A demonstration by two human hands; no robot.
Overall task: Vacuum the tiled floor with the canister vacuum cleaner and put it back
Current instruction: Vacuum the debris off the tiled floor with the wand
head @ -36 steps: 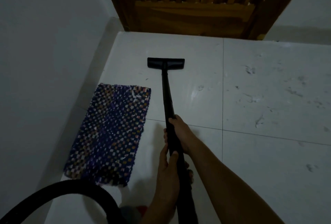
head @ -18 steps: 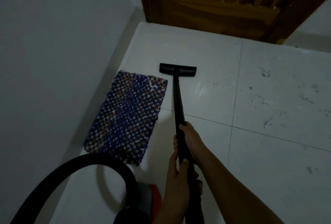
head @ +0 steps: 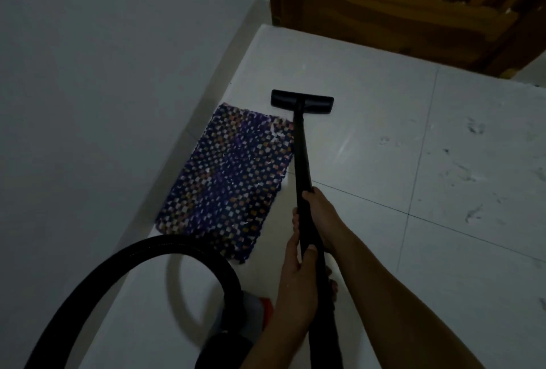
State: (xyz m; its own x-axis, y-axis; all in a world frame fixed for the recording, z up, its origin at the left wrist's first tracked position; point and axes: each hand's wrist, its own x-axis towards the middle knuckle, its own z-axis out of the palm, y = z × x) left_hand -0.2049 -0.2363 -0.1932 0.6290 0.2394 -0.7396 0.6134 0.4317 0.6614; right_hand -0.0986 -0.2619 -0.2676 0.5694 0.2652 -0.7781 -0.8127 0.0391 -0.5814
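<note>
Black hose (head: 118, 262) loops through the lower left to the canister vacuum (head: 254, 309) at bottom centre. A woven mat (head: 233, 179) lies centre-left, its right edge just beside the wand (head: 301, 156). Left hand (head: 295, 274) wraps the wand low; right hand (head: 322, 215) wraps it higher, nearer the floor nozzle (head: 302, 101), which rests straight up-frame on the tiled floor (head: 369, 120). Dirt marks (head: 472, 215) lie right.

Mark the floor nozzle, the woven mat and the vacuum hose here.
floor nozzle (head: 302, 101), head view, middle of the black head.
woven mat (head: 230, 179), head view, centre of the weave.
vacuum hose (head: 170, 246), head view, top of the loop.
</note>
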